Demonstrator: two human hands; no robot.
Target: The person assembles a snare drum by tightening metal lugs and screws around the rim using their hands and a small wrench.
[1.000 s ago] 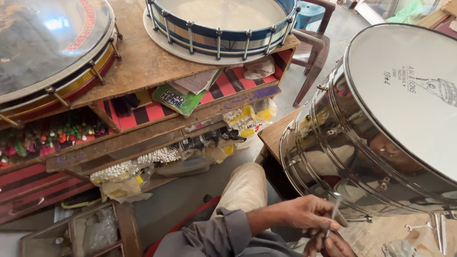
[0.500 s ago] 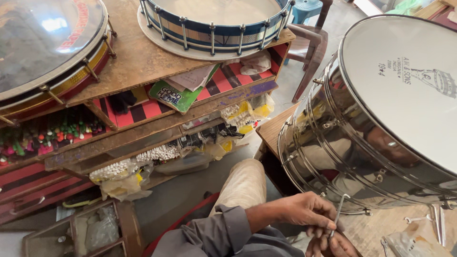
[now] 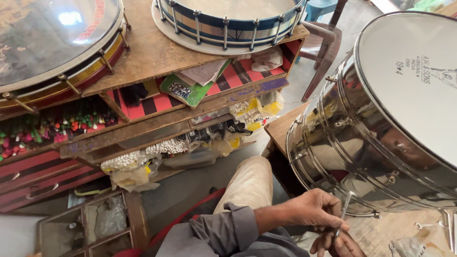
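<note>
Soft daylight, glare on drum skin (image 3: 71, 19), chrome drum (image 3: 362, 143) reflections, sharp focus

A worn wooden shelf unit (image 3: 157, 52) is seen crowded with drums, above a grey floor (image 3: 190, 183); a wooden chair (image 3: 323, 43) is set behind.

A flat green packet (image 3: 186, 90) lies on the red-striped shelf (image 3: 238, 76).

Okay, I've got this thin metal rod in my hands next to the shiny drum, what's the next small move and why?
Probably lift the metal rod toward the shiny drum's lower rim. The left hand pinches the rod upright, the right hand sits at its lower end, and its tip is already close to the small lugs along the drum shell, where similar rods run.
</note>
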